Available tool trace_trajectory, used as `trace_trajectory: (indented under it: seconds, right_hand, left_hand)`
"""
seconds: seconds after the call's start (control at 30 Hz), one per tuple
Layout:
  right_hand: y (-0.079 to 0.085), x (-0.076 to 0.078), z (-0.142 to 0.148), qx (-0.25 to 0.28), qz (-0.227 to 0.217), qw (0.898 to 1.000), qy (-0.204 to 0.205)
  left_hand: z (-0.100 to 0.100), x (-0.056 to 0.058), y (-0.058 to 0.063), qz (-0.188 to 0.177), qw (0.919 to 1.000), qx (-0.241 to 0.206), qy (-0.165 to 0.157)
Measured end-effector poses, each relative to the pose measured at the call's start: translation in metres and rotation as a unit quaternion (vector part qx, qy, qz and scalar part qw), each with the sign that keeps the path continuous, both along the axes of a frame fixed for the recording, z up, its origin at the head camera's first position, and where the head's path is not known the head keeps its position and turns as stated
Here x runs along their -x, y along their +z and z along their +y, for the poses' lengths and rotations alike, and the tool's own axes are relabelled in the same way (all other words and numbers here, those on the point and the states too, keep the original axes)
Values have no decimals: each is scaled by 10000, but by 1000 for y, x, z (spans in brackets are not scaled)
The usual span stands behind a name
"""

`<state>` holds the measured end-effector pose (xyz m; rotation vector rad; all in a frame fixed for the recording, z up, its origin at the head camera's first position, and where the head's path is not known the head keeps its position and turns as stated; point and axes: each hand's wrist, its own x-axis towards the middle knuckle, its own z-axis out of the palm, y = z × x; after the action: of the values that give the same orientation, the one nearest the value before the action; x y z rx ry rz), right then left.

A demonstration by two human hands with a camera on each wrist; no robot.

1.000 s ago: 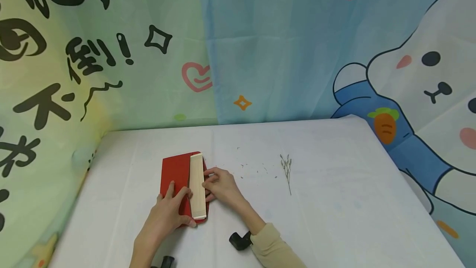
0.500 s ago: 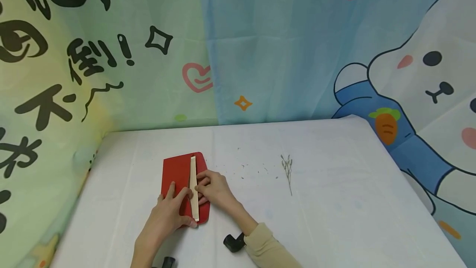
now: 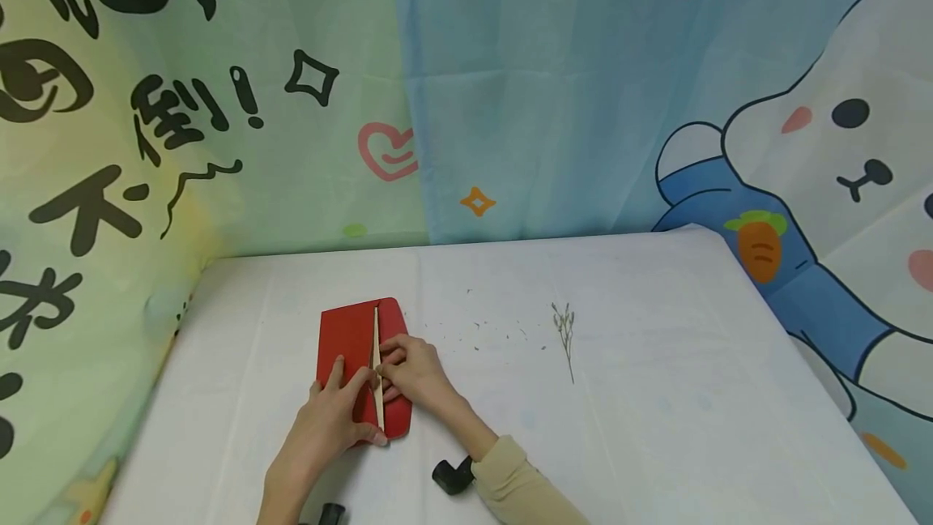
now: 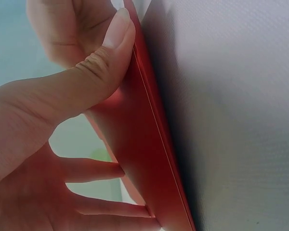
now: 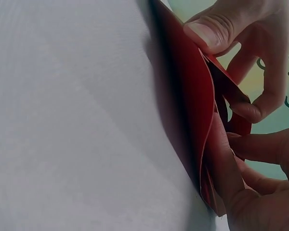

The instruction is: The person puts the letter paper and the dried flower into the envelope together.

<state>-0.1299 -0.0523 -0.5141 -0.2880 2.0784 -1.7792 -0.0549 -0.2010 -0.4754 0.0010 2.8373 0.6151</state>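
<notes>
A red envelope [image 3: 344, 332] lies on the white-covered table, its flap [image 3: 397, 420] turned out to the right. A narrow strip of folded cream paper [image 3: 380, 407] shows at its mouth; the rest is hidden inside. My left hand [image 3: 325, 420] holds the envelope, thumb at the near edge and index finger at the mouth. My right hand [image 3: 417, 375] pinches the cream paper over the flap. In the right wrist view, fingers of the right hand [image 5: 269, 192] reach into the gap of the envelope [image 5: 190, 91]. The left wrist view shows the left thumb [image 4: 101, 62] against the envelope's edge.
A thin dried flower sprig [image 3: 564, 336] lies to the right on the white cloth [image 3: 656, 411]. Small plant crumbs [image 3: 477, 325] are scattered between it and the envelope. Printed cloth [image 3: 525, 104] hangs behind the table. A black wrist device [image 3: 452, 478] sits by the right sleeve [image 3: 525, 480].
The cream paper has slid left into the envelope, from a broad band to a thin strip. My right hand has moved left with it; my left hand has stayed in place.
</notes>
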Motion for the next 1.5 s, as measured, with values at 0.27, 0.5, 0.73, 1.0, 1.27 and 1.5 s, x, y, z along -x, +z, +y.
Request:
trace_trajectory:
  seconds: [0.27, 0.5, 0.73, 1.0, 1.27, 1.5]
  right_hand:
    - [-3, -1, -1, -181, 213, 9996, 11]
    - [-3, -1, -1, -274, 263, 9993, -19]
    - [-2, -2, -2, -574, 485, 9971, -90]
    - [-2, -1, -1, -656, 420, 9969, -122]
    - [3, 0, 6, -361, 393, 9985, -110]
    - [7, -2, 25, -426, 764, 9958, -283]
  left_hand:
    - [2, 0, 1, 25, 10000, -83, -31]
    - [4, 0, 0, -19, 10000, -38, -12]
    - [5, 0, -3, -45, 10000, -48, -22]
    - [5, 0, -1, 6, 9999, -111, -70]
    - [4, 2, 1, 50, 10000, -63, -54]
    - [1, -1, 1, 25, 10000, -65, -35]
